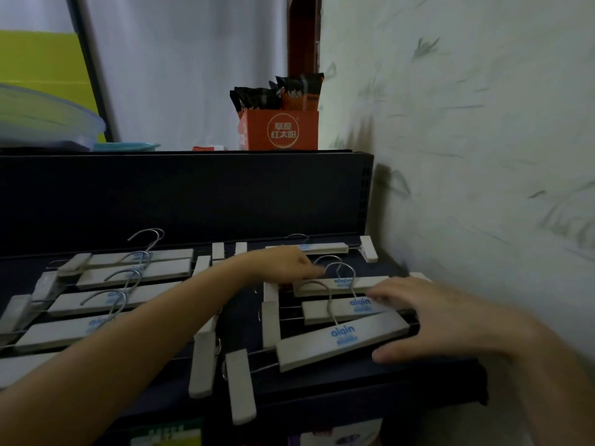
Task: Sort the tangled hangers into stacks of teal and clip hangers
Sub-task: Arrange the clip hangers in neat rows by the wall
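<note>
The tangled bunch of pale wooden clip hangers with silver wire hooks (341, 344) is found on the dark blue shelf (322, 391), toward 4 o'clock. A neater row of the same hangers (128, 273) is laid out at 9 o'clock. One hook should be lifted slowly while the rest are pressed flat, so nothing is dragged along. The right hand (444, 320) is spread wide, fingers flat on the bars, nothing gripped. The left hand (286, 262) is placed by a hook at the bunch's 12 o'clock side. Its fingers are blurred, so a pinch cannot be told.
</note>
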A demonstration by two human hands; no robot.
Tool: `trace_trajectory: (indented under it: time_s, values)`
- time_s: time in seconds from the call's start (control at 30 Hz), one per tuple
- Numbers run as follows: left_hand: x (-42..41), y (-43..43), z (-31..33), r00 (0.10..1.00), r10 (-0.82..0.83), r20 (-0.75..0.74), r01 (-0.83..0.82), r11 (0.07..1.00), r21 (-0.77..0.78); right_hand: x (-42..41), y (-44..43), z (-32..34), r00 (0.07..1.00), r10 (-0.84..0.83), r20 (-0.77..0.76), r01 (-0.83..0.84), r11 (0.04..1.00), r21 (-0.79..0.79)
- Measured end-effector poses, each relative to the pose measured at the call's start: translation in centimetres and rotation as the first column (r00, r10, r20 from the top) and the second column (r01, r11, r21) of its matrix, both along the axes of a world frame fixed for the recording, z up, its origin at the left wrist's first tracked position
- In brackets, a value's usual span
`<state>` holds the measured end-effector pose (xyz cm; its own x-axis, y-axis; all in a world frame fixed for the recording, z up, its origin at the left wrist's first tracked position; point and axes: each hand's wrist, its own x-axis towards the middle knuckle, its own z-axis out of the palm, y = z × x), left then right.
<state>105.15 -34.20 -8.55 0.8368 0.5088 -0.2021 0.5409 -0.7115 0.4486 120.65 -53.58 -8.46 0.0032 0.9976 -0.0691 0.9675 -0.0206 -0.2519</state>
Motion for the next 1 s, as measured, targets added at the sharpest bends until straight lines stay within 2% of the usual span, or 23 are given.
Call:
trace_trajectory:
  time_s: [0.1, 0.23, 0.33, 0.57, 0.8, 1.0]
  values:
    - [0.7, 0.6, 0.5, 1.000, 0.024, 0.012, -0.023, 0.992, -0.122, -0.4, 0.0, -0.9, 1.000, -0.023, -0.019, 0.024, 0.997, 0.070]
    - [1.0, 1.5, 0.9, 0.990, -0.005, -0.143, -0.017, 0.988, -0.154, -1.3, 0.8, -1.5, 0.999, -0.015, -0.046, 0.020, 0.994, 0.108]
    - [1.4, 1.8, 1.0, 0.985, 0.012, -0.174, -0.047, 0.980, -0.196, -1.5, 1.2, -1.9, 1.000, -0.022, -0.013, 0.023, 0.991, 0.128]
    - [1.0, 2.5, 0.1, 0.998, -0.018, -0.066, 0.002, 0.970, -0.243, -1.2, 1.1, -2.5, 0.999, 0.036, 0.041, -0.042, 0.988, 0.147]
    - [0.6, 2.5, -0.5, 0.995, -0.083, 0.055, 0.093, 0.974, -0.206, -1.3, 1.2, -2.7, 0.992, 0.072, 0.105, -0.086, 0.986, 0.140]
    - [0.1, 2.7, -0.6, 0.979, -0.120, 0.167, 0.139, 0.984, -0.112, -1.1, 1.3, -2.9, 0.989, 0.086, 0.118, -0.106, 0.978, 0.181]
